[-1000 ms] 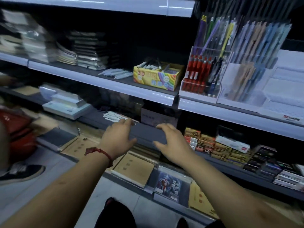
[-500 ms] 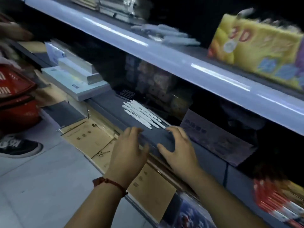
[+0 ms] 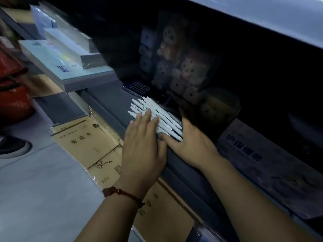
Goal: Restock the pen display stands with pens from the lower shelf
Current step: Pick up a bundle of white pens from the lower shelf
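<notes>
Pens (image 3: 158,111): a batch of white pens lying side by side on the grey lower shelf (image 3: 111,100), near its front edge, click ends pointing away to the left.
Left hand (image 3: 143,147): released; straight fingers laid flat on top of the pens, palm over the shelf edge. A red cord bracelet (image 3: 122,193) circles the wrist.
Right hand (image 3: 194,144): thumb touching the near ends of the pens; fingers reach along the far side of the batch in deep shadow, so whether they curl round it cannot be told.
Behind the pens: boxes printed with cartoon figures (image 3: 181,67), dim.
Left end of shelf: stacked white flat boxes (image 3: 66,62).
Right of the hands: a dark printed carton (image 3: 244,151).
Below the shelf: brown exercise books (image 3: 83,142) in clear wrap.
</notes>
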The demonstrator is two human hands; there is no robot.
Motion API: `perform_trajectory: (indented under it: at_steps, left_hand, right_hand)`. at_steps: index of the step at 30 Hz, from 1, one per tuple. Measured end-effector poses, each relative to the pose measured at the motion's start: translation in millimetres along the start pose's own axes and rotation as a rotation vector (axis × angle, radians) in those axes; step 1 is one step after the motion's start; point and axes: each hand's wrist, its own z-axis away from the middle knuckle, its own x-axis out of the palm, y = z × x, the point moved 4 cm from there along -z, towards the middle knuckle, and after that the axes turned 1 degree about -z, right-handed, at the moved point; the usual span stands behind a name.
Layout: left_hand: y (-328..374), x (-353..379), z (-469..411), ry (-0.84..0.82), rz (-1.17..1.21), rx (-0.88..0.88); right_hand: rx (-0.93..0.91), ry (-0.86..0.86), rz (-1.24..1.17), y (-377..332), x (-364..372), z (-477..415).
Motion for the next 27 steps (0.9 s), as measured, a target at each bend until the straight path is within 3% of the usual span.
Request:
perform_trajectory:
  at_steps: [5,12,14,23,27]
  left_hand:
    - [-6,-10,0,0.043,0.196,0.011]
    - [-10,-20,3,0.092,0.366,0.015]
    - [-10,-22,5,0.135,0.386,0.007]
    - [-8,-27,0,0.179,0.334,-0.041]
    - [-15,-35,-14,0.099,0.073,-0.126]
  right_hand:
    - [-0.056,-0.152,-0.217,-12,-7,-24]
    - [0.134,-0.314,0.0,-40,-17,-37]
    - [0.134,-0.322,0.173,-48,-17,-42]
    - [0.107,-0.267,0.259,-46,-7,-48]
    - [0.08,-0.222,0.252,-35,-4,-44]
